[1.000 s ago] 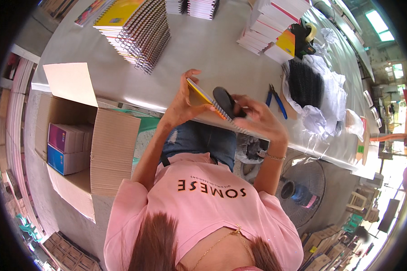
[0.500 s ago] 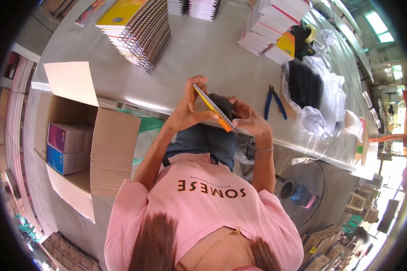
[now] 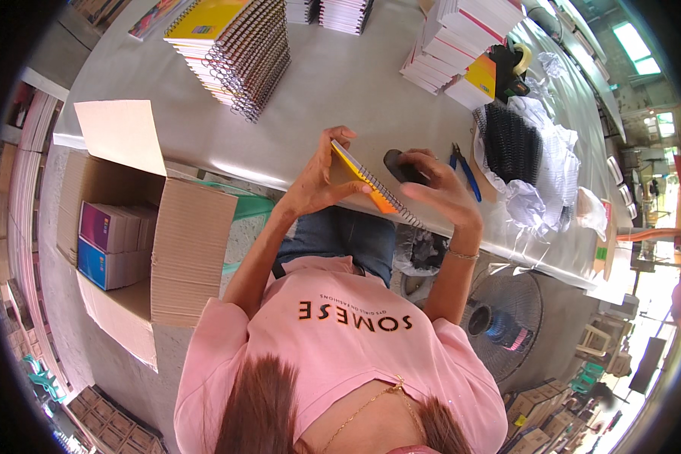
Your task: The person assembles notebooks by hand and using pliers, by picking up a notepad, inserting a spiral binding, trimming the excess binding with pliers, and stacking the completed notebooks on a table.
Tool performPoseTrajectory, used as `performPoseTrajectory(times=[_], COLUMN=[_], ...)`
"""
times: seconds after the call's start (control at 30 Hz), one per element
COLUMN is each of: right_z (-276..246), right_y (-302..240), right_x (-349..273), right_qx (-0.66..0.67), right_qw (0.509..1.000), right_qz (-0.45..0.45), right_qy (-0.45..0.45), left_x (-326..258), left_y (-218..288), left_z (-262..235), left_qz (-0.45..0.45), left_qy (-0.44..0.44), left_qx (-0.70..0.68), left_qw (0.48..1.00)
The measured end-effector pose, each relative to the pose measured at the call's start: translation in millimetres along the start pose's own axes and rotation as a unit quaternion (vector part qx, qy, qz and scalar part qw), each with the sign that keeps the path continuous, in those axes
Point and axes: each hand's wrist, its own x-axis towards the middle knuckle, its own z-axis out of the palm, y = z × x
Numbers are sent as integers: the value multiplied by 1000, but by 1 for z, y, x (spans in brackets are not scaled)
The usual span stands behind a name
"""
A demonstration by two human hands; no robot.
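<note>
My left hand [image 3: 315, 181] grips a small yellow-and-orange notebook [image 3: 380, 198] by its edge, thumb on the near cover, tilted above the table's front edge. A metal spiral coil [image 3: 412, 218] runs along the notebook's binding, and its loose end sticks out past the lower right corner. Just right of the notebook, apart from it, my right hand [image 3: 446, 191] is closed around a dark rounded object [image 3: 394, 163], whose kind I cannot make out. Blue-handled pliers [image 3: 467, 174] lie on the table beyond that hand.
Spiral-bound notebooks [image 3: 242, 57] are stacked at the back left, more book stacks [image 3: 454, 45] at the back right. Black coils [image 3: 509, 142] rest on crumpled white plastic [image 3: 548, 159]. An open cardboard box [image 3: 193, 257] with books stands left, a fan [image 3: 503, 325] lower right.
My right hand has moved right, off the notebook's binding, carrying the dark object. The coil's protruding end now shows longer. My left hand has kept its hold on the notebook, shifting slightly right.
</note>
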Motion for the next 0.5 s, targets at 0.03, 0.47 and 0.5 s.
performPoseTrajectory(times=[0.03,0.47,0.5], right_z=[2,32,34], right_y=[-3,-28,-29], right_x=[0,1,1], right_qx=[80,-191,-164], right_qw=[996,979,985], right_qz=[-43,-16,-19], right_qy=[5,71,57], left_x=[0,4,4], left_y=[0,11,7], left_z=[0,-7,-7], left_qz=[0,-4,1], left_qy=[3,-21,-24], left_qx=[3,12,4], left_qw=[1000,1000,1000])
